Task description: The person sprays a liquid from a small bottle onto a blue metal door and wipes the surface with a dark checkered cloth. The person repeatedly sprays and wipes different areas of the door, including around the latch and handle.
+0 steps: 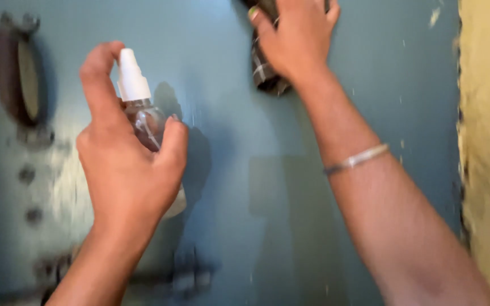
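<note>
The left hand [126,164] was raised upright before a blue-grey painted door [228,198], fingers and thumb wrapped around one small clear spray bottle [146,122] with a white nozzle, the forefinger arched beside its top. The right hand [296,37] reached higher, arm stretched out, palm closed over one dark checked cloth [265,73] pressed against the door near the upper edge. One thin silver bangle [355,158] circled the right forearm. A dark metal handle [15,79] sat at far left; a yellowish wall [489,141] bordered the right.
</note>
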